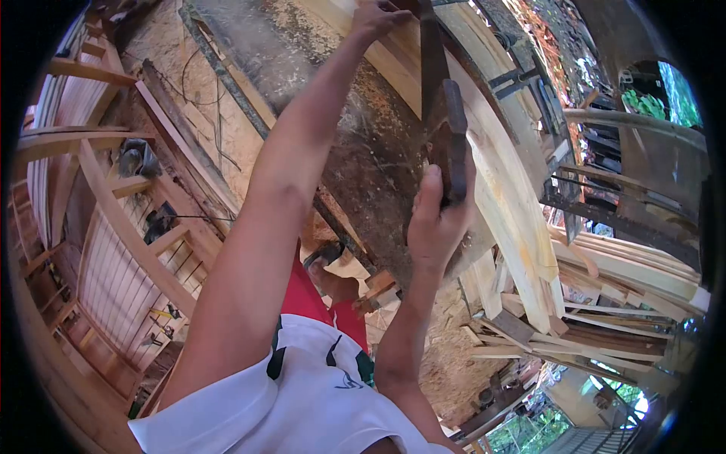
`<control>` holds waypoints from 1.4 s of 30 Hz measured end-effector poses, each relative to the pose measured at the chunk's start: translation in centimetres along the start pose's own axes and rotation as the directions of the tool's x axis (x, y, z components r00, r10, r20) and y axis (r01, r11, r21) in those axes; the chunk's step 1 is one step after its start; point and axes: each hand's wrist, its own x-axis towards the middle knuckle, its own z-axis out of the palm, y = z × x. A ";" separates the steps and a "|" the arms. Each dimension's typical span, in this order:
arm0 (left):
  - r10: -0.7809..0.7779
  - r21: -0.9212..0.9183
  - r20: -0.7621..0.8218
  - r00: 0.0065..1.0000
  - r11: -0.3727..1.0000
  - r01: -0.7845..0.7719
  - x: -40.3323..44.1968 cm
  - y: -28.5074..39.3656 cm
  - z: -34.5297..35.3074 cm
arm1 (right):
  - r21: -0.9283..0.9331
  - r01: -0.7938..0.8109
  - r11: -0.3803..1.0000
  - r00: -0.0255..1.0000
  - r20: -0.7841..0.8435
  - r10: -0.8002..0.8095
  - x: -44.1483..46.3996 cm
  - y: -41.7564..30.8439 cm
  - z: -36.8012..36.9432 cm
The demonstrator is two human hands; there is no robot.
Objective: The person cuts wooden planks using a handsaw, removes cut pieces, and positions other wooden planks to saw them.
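Observation:
My right hand (441, 216) is wrapped around the dark handle of a hand saw (433, 60), its thumb along the near side. The blade points away from me toward the top of the view and lies along a pale wooden plank (397, 72). At the top edge my left hand (376, 19) is over the plank with its fingers bent in beside the far part of the blade. Something dark shows at those fingertips, too cut off to make out. Below the plank is a dark, dusty worktable (370, 144).
Long pale boards (514, 204) lie to the right of the saw. Beyond them is a stack of cut lumber (628, 265). A curved wooden frame (125, 212) stands at left. Sawdust (446, 371) covers the ground. A metal bar (227, 76) runs along the table's left side.

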 end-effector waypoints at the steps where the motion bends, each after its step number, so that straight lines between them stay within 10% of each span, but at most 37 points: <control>1: -0.001 -0.002 0.006 1.000 1.000 0.001 0.4 -0.5 0.1 | -0.003 -0.003 1.000 1.000 -0.005 0.003 -0.1 -0.3 0.0; 17: 0.213 0.050 0.032 0.977 0.975 -0.214 2.1 -1.4 0.1 | -0.192 0.141 0.971 0.990 0.027 -0.138 -5.1 -1.2 -1.8; 24: 0.181 0.014 -0.043 0.983 0.983 -0.180 0.4 0.0 0.3 | -0.200 0.318 0.927 0.948 0.066 -0.311 10.5 0.4 5.7; 34: 0.066 0.157 -0.041 0.997 0.986 -0.059 0.0 0.5 -0.1 | -0.122 0.010 0.992 0.999 0.040 -0.006 -8.4 -1.3 -2.8; 42: 0.126 0.237 -0.020 0.992 0.964 -0.118 1.1 0.5 -0.1 | -0.128 0.184 0.975 0.983 0.011 -0.184 7.3 1.9 4.6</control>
